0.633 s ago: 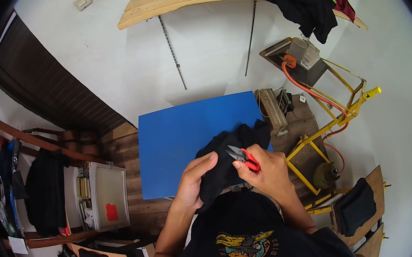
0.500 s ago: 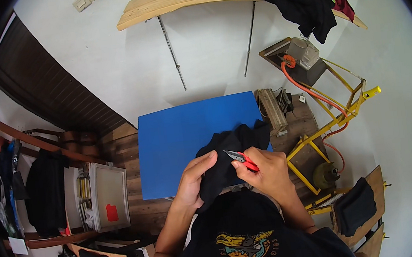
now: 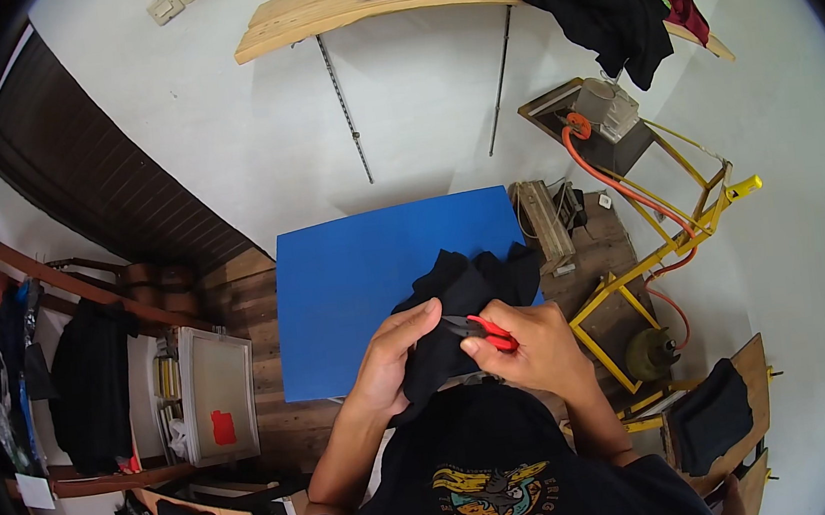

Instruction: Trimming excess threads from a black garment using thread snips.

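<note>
A bunched black cloth (image 3: 465,282) lies over the near right part of a blue tabletop (image 3: 353,264), its near end raised in my left hand (image 3: 388,359). The left thumb presses on top of the fabric while the other fingers go underneath, partly hidden. My right hand (image 3: 534,345) is closed round red-handled thread snips (image 3: 493,333). Their dark blades point left and reach the cloth close to my left thumb; the blades look slightly parted. Whether a thread sits between them is too small to tell.
A wooden shelf (image 3: 307,22) with folded and hanging dark garments runs along the far wall. To the right stand a yellow metal frame (image 3: 636,274) with an orange hose (image 3: 616,184) and a gas cylinder (image 3: 652,353). A framed screen (image 3: 221,393) stands at left, near hanging black clothes (image 3: 95,391).
The snips have turned, their tips dropping lower and closer to the cloth beside my left thumb. My left hand and the fabric have shifted slightly right.
</note>
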`<state>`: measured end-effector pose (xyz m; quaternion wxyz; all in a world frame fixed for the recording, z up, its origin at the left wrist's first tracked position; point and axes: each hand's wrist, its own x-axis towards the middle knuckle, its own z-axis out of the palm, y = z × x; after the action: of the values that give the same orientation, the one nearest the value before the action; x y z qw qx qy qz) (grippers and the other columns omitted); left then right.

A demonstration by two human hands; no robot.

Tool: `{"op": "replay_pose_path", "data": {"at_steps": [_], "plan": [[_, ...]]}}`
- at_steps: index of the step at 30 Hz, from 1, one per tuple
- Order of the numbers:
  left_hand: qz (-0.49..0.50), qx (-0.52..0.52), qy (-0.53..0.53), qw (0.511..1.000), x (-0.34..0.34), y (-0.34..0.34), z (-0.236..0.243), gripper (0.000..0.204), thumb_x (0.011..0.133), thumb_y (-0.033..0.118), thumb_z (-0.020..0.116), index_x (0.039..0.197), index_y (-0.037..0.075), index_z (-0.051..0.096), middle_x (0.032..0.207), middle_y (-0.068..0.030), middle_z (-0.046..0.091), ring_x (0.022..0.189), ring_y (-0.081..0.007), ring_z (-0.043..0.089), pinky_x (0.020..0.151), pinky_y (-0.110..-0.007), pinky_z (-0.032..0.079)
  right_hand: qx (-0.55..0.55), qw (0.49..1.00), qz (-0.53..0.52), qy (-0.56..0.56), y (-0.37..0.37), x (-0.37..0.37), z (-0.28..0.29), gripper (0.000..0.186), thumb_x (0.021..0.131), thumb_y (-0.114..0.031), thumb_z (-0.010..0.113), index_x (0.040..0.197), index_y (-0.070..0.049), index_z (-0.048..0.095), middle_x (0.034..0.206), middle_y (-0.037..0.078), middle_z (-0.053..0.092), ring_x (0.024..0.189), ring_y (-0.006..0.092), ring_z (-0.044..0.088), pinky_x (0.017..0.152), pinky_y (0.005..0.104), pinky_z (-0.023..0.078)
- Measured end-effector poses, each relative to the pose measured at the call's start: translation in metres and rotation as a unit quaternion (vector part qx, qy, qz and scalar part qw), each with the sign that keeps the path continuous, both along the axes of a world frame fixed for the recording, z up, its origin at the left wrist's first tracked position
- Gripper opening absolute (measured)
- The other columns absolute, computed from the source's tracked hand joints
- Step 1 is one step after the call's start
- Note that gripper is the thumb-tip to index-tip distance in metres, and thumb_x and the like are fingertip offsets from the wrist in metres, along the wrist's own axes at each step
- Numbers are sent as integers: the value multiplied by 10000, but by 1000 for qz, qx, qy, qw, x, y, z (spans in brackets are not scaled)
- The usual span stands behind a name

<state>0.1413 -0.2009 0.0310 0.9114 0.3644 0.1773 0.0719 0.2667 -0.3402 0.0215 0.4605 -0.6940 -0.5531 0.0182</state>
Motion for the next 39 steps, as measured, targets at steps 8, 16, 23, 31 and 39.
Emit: {"op": "replay_pose_path", "data": {"at_steps": [8,16,23,31,39], "plan": [[-21,30,14,999,3,5,-6,334,965,271,523,1059,-34,621,963,-118,678,810,-161,673,728,-261,544,-33,998,49,-28,-2,10,9,277,765,-242,757,751,-53,555,552,69,529,459,248,543,438,322,406],[-28,73,6,997,6,6,-2,366,976,291,501,1146,-18,601,1028,-74,658,892,-113,632,786,-240,488,-33,992,115,-47,-3,14,4,294,760,-248,753,766,-48,538,543,67,521,444,199,536,439,310,401],[0,178,-13,984,9,3,-4,435,994,290,471,1242,-60,544,1112,-101,641,962,-139,624,841,-249,486,110,945,-51,305,23,18,-27,310,857,-155,703,906,-70,409,876,44,567,528,38,449,454,193,351],[66,304,-56,949,7,3,1,327,980,201,542,1226,-13,566,1058,-28,612,1004,-82,537,869,-218,423,190,896,-19,402,41,22,3,276,868,-68,680,901,-86,407,857,40,526,525,46,435,440,189,345],[-46,402,15,914,-36,33,0,335,928,143,613,1209,-37,584,940,13,636,844,-48,546,751,-210,445,160,924,41,344,61,46,29,273,868,-105,694,880,-97,421,807,5,489,557,36,415,462,180,325]]}}
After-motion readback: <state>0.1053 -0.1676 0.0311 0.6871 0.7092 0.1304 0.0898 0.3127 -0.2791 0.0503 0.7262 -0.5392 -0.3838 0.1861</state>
